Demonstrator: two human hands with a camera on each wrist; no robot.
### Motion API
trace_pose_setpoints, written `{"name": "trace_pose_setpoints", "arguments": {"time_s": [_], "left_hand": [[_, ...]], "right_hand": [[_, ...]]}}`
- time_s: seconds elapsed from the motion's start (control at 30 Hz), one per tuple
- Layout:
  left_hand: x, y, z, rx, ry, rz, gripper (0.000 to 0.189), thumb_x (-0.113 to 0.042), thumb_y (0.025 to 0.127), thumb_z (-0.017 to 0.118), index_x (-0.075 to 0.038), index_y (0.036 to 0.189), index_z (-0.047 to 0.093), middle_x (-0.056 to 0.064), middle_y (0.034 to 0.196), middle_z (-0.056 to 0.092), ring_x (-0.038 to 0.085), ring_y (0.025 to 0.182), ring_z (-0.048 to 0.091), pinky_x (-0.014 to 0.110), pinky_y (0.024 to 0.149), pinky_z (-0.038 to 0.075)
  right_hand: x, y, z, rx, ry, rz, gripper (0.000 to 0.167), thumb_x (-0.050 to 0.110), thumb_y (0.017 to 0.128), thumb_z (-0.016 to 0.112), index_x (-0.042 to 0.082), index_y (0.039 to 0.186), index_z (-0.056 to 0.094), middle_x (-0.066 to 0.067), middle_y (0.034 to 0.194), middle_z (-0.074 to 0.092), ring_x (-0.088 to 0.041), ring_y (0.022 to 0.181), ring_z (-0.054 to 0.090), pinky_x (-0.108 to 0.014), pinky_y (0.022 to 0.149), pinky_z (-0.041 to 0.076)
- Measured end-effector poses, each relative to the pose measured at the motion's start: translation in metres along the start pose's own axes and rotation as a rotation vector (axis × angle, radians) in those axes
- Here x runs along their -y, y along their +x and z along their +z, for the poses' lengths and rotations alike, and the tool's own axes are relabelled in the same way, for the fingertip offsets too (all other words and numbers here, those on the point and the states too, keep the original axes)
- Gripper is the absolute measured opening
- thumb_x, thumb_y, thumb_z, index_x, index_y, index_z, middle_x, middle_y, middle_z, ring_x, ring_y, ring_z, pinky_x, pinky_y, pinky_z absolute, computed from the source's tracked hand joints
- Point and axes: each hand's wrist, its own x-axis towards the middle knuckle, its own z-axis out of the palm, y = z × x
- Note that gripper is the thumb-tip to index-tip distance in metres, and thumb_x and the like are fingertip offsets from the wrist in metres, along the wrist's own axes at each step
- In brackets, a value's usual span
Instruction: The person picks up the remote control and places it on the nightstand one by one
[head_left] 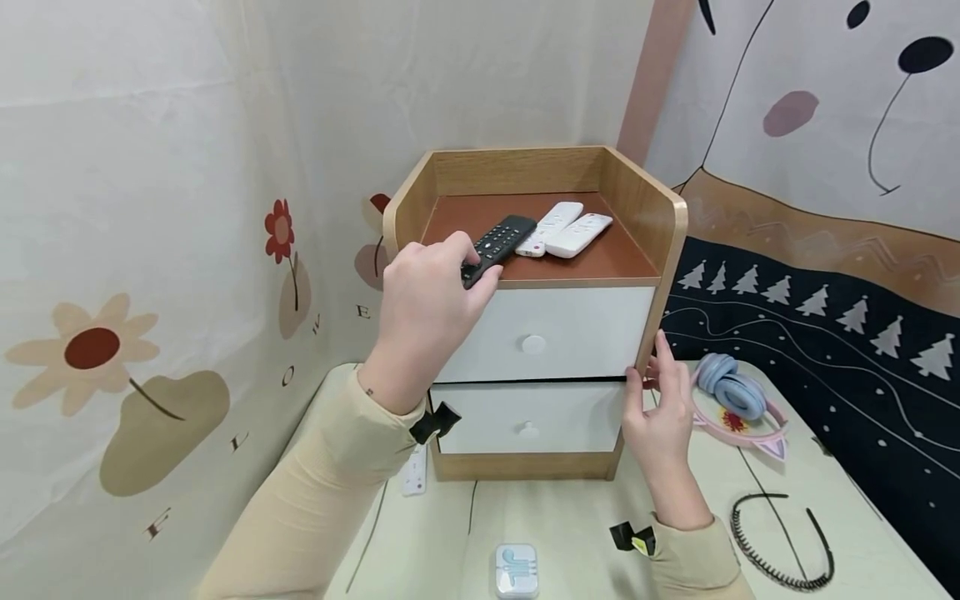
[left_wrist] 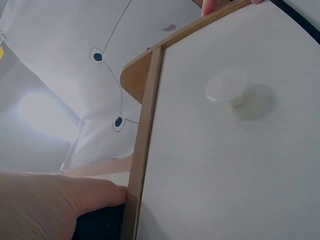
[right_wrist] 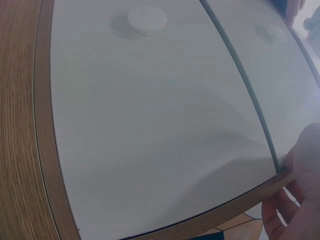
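Note:
My left hand [head_left: 431, 292] pinches the lower end of a black remote control [head_left: 502, 237] between thumb and fingers, above the front left of a cabinet's brown top shelf [head_left: 465, 212]. Two white remote controls [head_left: 552, 227] lie on that shelf, close to the black one's far end. On the cabinet's right side rests my right hand [head_left: 663, 417], its thumb at the front edge and its fingers along the side panel. In the right wrist view the right hand [right_wrist: 305, 185] touches the wooden edge [right_wrist: 240, 200] near the gap between the drawers.
Two white drawers with round knobs [head_left: 533, 344] form the cabinet front. Another white remote [head_left: 414, 472] lies by its lower left corner. A boxed pair of earphones [head_left: 516, 571] stands in front. Blue-and-pink headphones [head_left: 738, 396] and a black headband [head_left: 780, 575] lie at right.

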Motion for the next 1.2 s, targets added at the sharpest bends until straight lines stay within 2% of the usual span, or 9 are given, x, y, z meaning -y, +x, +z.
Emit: {"name": "trace_pose_setpoints", "arguments": {"time_s": [0.2, 0.37, 0.47, 0.6, 0.83, 1.2], "left_hand": [[0.001, 0.009, 0.007, 0.038, -0.025, -0.028, 0.022, -0.032, 0.099, 0.08, -0.01, 0.101, 0.076, 0.011, 0.088, 0.082, 0.036, 0.082, 0.068, 0.052, 0.071, 0.057], [0.001, 0.018, 0.012, 0.12, -0.071, -0.072, 0.02, -0.032, 0.101, 0.075, -0.014, 0.109, 0.081, 0.009, 0.106, 0.084, 0.033, 0.093, 0.072, 0.051, 0.075, 0.059], [0.001, 0.023, 0.013, 0.176, -0.093, -0.1, 0.025, -0.033, 0.102, 0.073, -0.016, 0.118, 0.083, 0.008, 0.121, 0.082, 0.031, 0.107, 0.074, 0.052, 0.085, 0.06], [0.0, 0.027, 0.013, 0.252, -0.094, -0.124, 0.033, -0.033, 0.103, 0.069, -0.018, 0.129, 0.082, 0.012, 0.134, 0.073, 0.03, 0.122, 0.069, 0.052, 0.099, 0.058], [-0.003, 0.037, 0.012, 0.392, -0.051, -0.144, 0.042, -0.035, 0.105, 0.062, -0.023, 0.144, 0.075, 0.012, 0.144, 0.064, 0.034, 0.129, 0.06, 0.048, 0.111, 0.05], [0.0, 0.048, 0.014, 0.481, -0.055, -0.167, 0.049, -0.035, 0.102, 0.059, -0.031, 0.15, 0.07, 0.007, 0.153, 0.059, 0.036, 0.133, 0.056, 0.048, 0.115, 0.048]], "right_hand": [[0.0, 0.0, 0.001, -0.016, 0.005, -0.016, 0.069, -0.007, 0.1, 0.068, 0.005, 0.165, 0.047, -0.032, 0.115, 0.06, -0.033, 0.096, 0.062, 0.001, 0.094, 0.041], [-0.001, 0.0, 0.001, -0.028, 0.005, -0.023, 0.069, -0.009, 0.1, 0.068, 0.004, 0.165, 0.047, -0.032, 0.114, 0.06, -0.031, 0.094, 0.063, 0.001, 0.094, 0.042], [0.0, 0.0, 0.002, -0.034, 0.007, -0.033, 0.069, -0.009, 0.099, 0.068, 0.003, 0.164, 0.048, -0.031, 0.114, 0.06, -0.031, 0.093, 0.062, 0.001, 0.093, 0.042], [0.0, 0.0, 0.002, -0.026, 0.006, -0.03, 0.069, -0.008, 0.1, 0.068, 0.004, 0.164, 0.048, -0.031, 0.114, 0.06, -0.033, 0.093, 0.062, 0.001, 0.094, 0.042], [0.001, 0.001, 0.001, -0.024, 0.01, -0.022, 0.069, -0.007, 0.1, 0.068, 0.004, 0.164, 0.047, -0.031, 0.114, 0.06, -0.033, 0.094, 0.062, 0.0, 0.094, 0.042], [0.001, 0.001, 0.0, -0.015, 0.004, -0.02, 0.068, -0.006, 0.101, 0.069, 0.005, 0.165, 0.048, -0.03, 0.113, 0.061, -0.035, 0.097, 0.062, 0.001, 0.095, 0.041]]}}
